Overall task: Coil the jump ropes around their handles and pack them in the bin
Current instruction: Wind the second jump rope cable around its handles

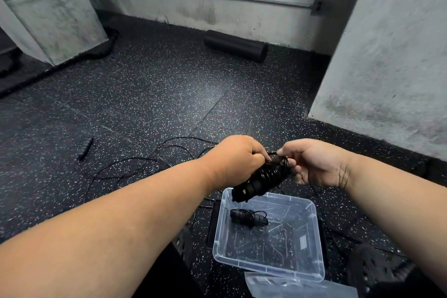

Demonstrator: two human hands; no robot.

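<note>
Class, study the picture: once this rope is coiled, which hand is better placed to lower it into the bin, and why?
Probably the left hand: it grips the coiled rope bundle directly above the clear bin, while the right hand only pinches the rope's end loop.

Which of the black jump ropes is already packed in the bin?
The small coiled black jump rope lying inside the clear plastic bin. Another is gripped by both hands above the bin; a third sprawls uncoiled on the floor.

2 coiled ropes [260, 178], 1 loose rope [145, 159], 1 bin [312, 213], 1 foam roller [235, 45].
</note>
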